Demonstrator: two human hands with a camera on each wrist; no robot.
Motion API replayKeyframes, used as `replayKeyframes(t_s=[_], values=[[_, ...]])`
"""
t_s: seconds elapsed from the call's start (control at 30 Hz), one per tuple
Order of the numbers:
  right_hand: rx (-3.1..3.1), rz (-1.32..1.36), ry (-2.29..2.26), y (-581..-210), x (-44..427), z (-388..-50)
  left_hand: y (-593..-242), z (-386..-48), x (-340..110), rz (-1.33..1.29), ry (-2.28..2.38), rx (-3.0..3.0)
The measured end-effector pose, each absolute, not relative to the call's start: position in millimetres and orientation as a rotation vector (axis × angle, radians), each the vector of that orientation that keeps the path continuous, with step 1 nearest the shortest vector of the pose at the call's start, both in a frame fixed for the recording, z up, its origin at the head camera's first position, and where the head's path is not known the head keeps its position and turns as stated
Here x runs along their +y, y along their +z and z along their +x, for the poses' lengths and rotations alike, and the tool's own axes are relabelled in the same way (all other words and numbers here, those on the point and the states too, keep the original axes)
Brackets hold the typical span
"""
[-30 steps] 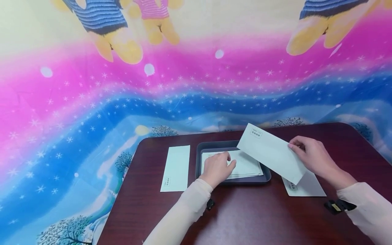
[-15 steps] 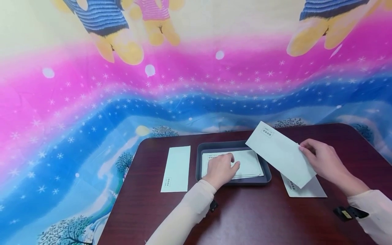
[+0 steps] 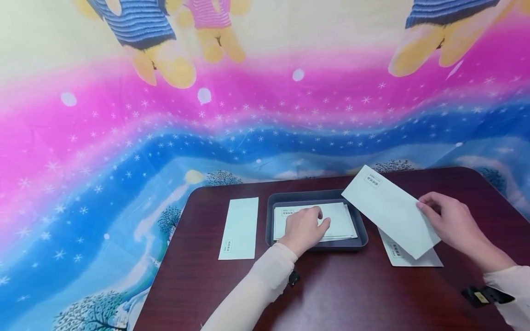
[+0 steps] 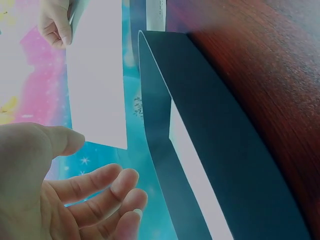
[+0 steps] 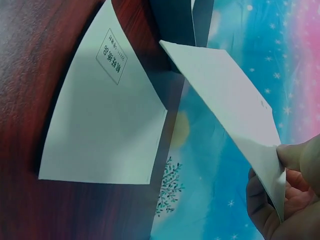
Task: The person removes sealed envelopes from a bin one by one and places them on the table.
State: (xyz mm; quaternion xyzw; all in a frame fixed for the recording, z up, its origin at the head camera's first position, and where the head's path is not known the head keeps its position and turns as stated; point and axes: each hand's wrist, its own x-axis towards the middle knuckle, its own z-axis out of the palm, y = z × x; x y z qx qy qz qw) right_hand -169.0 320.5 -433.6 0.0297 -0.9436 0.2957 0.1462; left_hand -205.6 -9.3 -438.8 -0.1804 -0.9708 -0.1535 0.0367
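Observation:
My right hand (image 3: 453,225) pinches a white envelope (image 3: 389,211) by its right-hand edge, thumb on top. The envelope is tilted, its printed box at the upper left end. Under it on the table lies another envelope (image 5: 105,120), partly covered in the head view. My left hand (image 3: 305,227) is over the grey tray (image 3: 360,239) with fingers loosely bent and nothing between them, as the left wrist view shows. A stack of white envelopes (image 3: 339,220) lies in the tray, partly hidden by that hand.
A single envelope (image 3: 241,225) lies lengthwise on the dark red wooden table (image 3: 331,294), left of the tray. A printed cloth (image 3: 265,101) with snowflakes and bears hangs behind the table's far edge.
The right hand has carried its envelope rightward, away from the tray. Over the stack, the left hand has shifted slightly to the right with its fingers still loose.

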Motion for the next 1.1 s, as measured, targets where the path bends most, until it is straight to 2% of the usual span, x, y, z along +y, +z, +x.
replayKeyframes(t_s=[1.1], values=[[-2.709, -0.013, 0.853, -463, 336, -159, -439, -198, 15, -0.629, -0.434, -2.979]])
